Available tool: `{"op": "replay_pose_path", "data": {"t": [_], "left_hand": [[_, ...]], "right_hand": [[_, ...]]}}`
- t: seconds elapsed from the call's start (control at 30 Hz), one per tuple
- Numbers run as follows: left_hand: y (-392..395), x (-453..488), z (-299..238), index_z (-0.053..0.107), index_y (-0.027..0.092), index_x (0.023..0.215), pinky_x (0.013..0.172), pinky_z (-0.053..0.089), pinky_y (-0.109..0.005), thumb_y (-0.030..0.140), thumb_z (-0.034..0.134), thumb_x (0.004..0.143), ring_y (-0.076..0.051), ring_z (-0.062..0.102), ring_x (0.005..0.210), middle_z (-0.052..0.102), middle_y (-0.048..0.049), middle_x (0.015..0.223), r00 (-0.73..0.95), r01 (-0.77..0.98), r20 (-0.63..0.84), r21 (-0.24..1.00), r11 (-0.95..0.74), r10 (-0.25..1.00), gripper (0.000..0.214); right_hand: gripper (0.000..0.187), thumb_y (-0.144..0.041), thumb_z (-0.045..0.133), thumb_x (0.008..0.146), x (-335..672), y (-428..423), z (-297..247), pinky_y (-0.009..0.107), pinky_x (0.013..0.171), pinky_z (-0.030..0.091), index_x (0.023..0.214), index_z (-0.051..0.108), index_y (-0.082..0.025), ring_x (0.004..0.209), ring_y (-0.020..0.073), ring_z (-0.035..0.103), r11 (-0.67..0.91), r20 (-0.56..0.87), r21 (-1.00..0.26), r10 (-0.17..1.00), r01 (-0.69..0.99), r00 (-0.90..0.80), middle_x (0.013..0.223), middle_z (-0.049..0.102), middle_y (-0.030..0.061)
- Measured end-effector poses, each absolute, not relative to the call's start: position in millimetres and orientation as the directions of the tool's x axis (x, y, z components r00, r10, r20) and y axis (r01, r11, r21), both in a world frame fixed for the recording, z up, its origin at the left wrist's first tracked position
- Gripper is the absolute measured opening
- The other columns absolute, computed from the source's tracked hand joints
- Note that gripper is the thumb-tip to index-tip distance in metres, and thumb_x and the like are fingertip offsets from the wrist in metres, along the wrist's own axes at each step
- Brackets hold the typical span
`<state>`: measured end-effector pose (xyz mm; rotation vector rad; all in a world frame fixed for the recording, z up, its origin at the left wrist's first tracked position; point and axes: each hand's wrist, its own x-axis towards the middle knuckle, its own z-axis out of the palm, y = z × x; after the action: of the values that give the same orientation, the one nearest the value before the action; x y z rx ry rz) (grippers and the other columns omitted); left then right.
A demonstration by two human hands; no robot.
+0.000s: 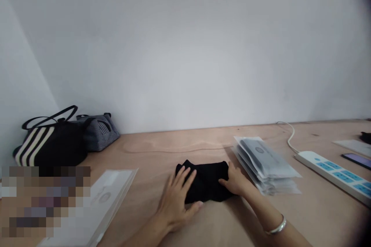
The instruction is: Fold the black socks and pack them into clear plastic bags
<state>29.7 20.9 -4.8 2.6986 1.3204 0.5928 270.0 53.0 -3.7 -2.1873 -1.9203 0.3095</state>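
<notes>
A folded cloth (204,181) is laid near the middle of the worktop (174,142), with the left hand (174,200) pressed against it at 8 o'clock and the right hand (236,179) rested on it at 4 o'clock. A stack of packets (265,166) is set just beside the cloth at 2 o'clock. Farther out at 3 o'clock lies a power strip (333,173), its cable (290,137) run toward the wall (185,46) behind the worktop. A phone (356,161) is placed just behind the strip. A flat packet (107,200) is laid at 8 o'clock. At 10 o'clock, two bags are placed near the wall, one bag (50,144) in front of the other bag (98,133).
</notes>
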Motion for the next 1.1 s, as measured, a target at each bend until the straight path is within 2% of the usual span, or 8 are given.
{"op": "replay_pose_path", "data": {"t": [0.1,0.23,0.33,0.4,0.5,0.83,0.97,1.1], "left_hand": [[22.6,-0.2,-14.9,0.013,0.017,0.139,0.105,0.010,-0.052,0.065,0.051,0.068,-0.032,0.015,0.130,0.021,-0.0115,0.143,0.418,0.834,0.314,0.238,-0.497,0.852,0.094],[24.8,-31.8,-23.7,0.019,0.008,0.137,0.104,0.012,-0.052,0.072,0.053,0.059,-0.035,0.017,0.129,0.024,-0.0184,0.140,0.298,0.905,0.178,0.261,-0.337,0.938,0.107],[24.5,-35.2,-21.6,0.020,0.009,0.137,0.104,0.010,-0.052,0.072,0.056,0.055,-0.034,0.017,0.129,0.024,-0.0177,0.140,0.279,0.911,0.120,0.280,-0.302,0.953,0.109],[23.8,-32.7,-19.4,0.021,0.011,0.137,0.104,0.007,-0.052,0.071,0.057,0.054,-0.034,0.016,0.129,0.023,-0.0173,0.141,0.279,0.910,0.108,0.287,-0.298,0.954,0.108],[23.0,-30.9,-18.8,0.025,0.013,0.136,0.104,0.007,-0.051,0.068,0.059,0.053,-0.033,0.018,0.129,0.025,-0.0160,0.140,0.271,0.907,0.104,0.306,-0.290,0.957,0.104],[26.5,-38.1,-26.0,0.019,0.014,0.137,0.105,0.008,-0.048,0.062,0.063,0.052,-0.031,0.017,0.130,0.023,-0.0169,0.141,0.290,0.903,0.055,0.313,-0.293,0.955,0.107],[24.1,-38.7,-20.7,0.008,0.011,0.139,0.104,0.011,-0.051,0.072,0.062,0.046,-0.034,0.012,0.130,0.017,-0.0183,0.143,0.296,0.892,0.208,0.289,-0.348,0.932,0.123],[25.5,-22.3,3.0,0.018,0.018,0.138,0.105,0.007,-0.051,0.072,0.056,0.056,-0.033,0.012,0.130,0.023,-0.0119,0.142,0.464,0.802,0.450,0.152,-0.578,0.763,0.105]], "right_hand": [[0.065,-0.024,0.053,0.071,273.0,56.7,2.5,0.030,0.076,0.043,0.127,0.029,-0.001,0.096,0.0236,0.057,-0.145,-0.028,-0.338,0.989,0.930,0.144,0.105,0.058,0.0198],[0.054,-0.021,0.044,0.076,263.4,58.5,27.0,0.035,0.073,0.043,0.126,0.031,-0.006,0.093,0.0266,0.058,-0.183,0.031,-0.342,0.978,0.922,0.206,0.101,0.059,0.0184],[0.050,-0.015,0.041,0.078,232.3,53.0,48.5,0.036,0.070,0.044,0.127,0.032,-0.014,0.088,0.0273,0.060,-0.161,0.117,-0.302,0.972,0.940,0.204,0.099,0.059,0.0160],[0.046,-0.007,0.034,0.079,201.7,47.6,58.8,0.035,0.064,0.045,0.124,0.036,-0.014,0.079,0.0254,0.062,-0.111,0.264,-0.186,0.951,0.976,0.158,0.093,0.060,0.0148],[0.042,-0.006,0.030,0.083,154.2,41.9,63.0,0.031,0.057,0.046,0.124,0.036,-0.012,0.072,0.0223,0.062,-0.024,0.337,-0.124,0.939,0.992,0.065,0.090,0.059,0.0159],[0.051,-0.010,0.039,0.079,98.8,20.1,10.6,0.035,0.061,0.046,0.130,0.033,-0.005,0.080,0.0257,0.058,0.250,0.234,-0.078,0.946,0.965,-0.226,0.092,0.059,0.0175],[0.066,-0.023,0.051,0.074,150.8,12.6,11.1,0.043,0.085,0.038,0.134,0.027,-0.012,0.098,0.0279,0.050,0.548,0.204,-0.133,0.830,0.826,-0.518,0.108,0.055,0.0154],[0.078,-0.032,0.055,0.071,211.7,13.3,13.7,0.041,0.097,0.027,0.138,0.017,-0.020,0.109,0.0234,0.043,0.684,0.157,-0.277,0.725,0.674,-0.671,0.122,0.048,0.0100]]}}
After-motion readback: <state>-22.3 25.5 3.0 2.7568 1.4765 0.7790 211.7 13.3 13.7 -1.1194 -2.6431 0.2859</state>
